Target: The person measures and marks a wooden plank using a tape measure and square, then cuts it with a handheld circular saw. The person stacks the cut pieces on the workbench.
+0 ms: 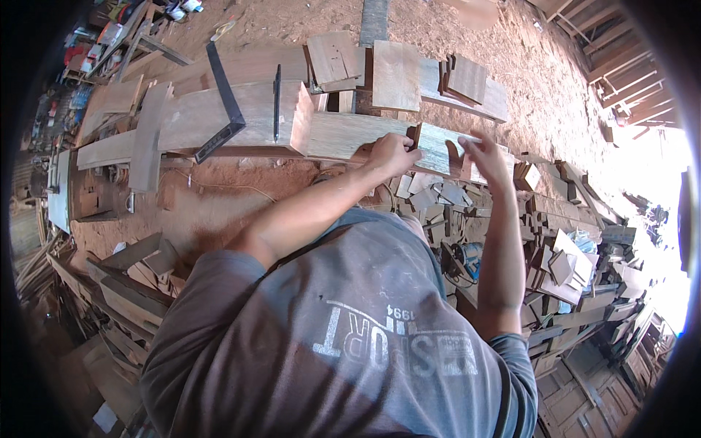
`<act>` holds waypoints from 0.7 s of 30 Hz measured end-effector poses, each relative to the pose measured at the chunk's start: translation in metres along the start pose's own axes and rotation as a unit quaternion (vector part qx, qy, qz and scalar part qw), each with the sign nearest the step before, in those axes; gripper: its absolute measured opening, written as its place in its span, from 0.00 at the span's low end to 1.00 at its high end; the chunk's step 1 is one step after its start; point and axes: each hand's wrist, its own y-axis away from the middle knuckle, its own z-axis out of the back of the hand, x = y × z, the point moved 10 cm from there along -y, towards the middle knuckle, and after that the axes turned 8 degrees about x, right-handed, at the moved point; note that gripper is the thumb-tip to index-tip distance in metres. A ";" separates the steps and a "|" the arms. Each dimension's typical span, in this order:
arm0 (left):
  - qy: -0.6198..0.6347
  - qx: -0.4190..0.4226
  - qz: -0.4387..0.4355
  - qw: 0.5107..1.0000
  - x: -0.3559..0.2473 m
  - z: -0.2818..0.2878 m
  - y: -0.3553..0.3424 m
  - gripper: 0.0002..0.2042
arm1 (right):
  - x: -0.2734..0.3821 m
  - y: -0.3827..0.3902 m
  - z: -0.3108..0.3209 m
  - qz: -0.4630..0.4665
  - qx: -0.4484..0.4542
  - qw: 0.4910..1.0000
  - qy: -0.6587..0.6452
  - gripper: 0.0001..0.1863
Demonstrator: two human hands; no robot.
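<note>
A short, pale wooden board lies on the far-side workbench plank, its dark left end standing out. My left hand is closed at that end, thumb and fingers pinching its near corner. Over the board's right part is my right hand, fingers apart and holding nothing; its shadow falls on the wood. To the left runs a longer plank, next to a thick stack of boards. A black carpenter's square rests on that stack, with a thin black straight tool to its right.
Several cut boards lie along the bench's far side. Below the bench to the right are heaps of wood offcuts and a blue power tool. More scrap wood is piled at lower left. Sawdust covers the ground.
</note>
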 end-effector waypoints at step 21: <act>0.048 0.041 0.067 0.996 -0.004 0.000 0.002 0.31 | -0.068 0.034 -0.023 -0.050 -0.089 0.985 -0.138 0.27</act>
